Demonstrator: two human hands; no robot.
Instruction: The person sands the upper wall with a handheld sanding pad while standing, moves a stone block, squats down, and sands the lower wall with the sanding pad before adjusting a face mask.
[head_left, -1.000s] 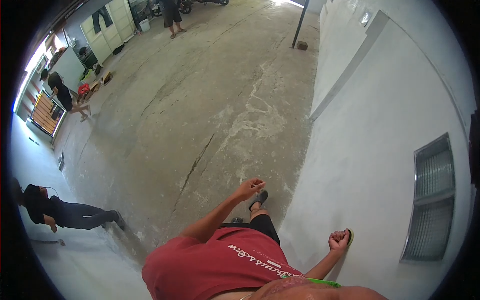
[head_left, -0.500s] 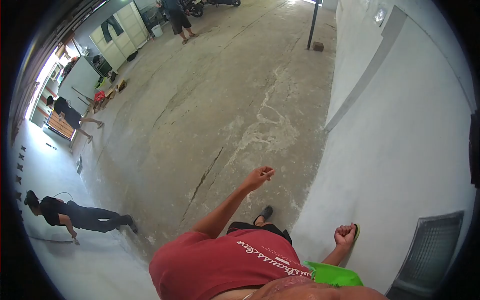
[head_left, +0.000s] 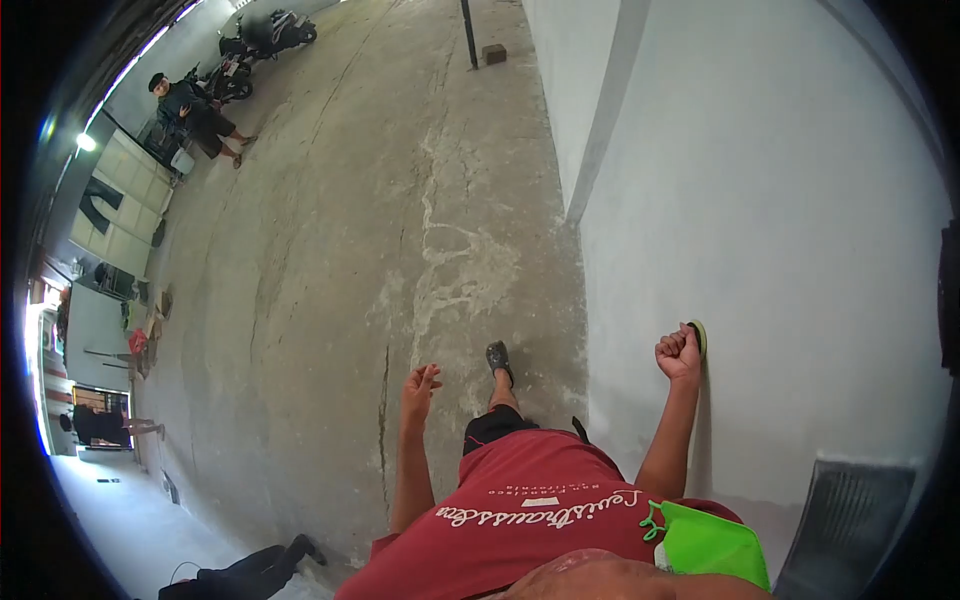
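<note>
My right hand is closed in a fist around the back of a round hand sanding pad, which has a yellow-green rim. The pad lies flat on the pale wall, on my right. My left hand hangs in front of my body over the concrete floor, away from the wall. Its fingers are curled in and pressed together; whatever may be between them is too small to make out.
A louvred panel sits low in the wall at right. A shoe shows on my foot on the cracked floor. A post and a block stand ahead. Motorcycles and several people are at left.
My view has swung to the right. My right hand and the pad are farther up and forward along the wall. My left hand has dropped back, closer to my body.
</note>
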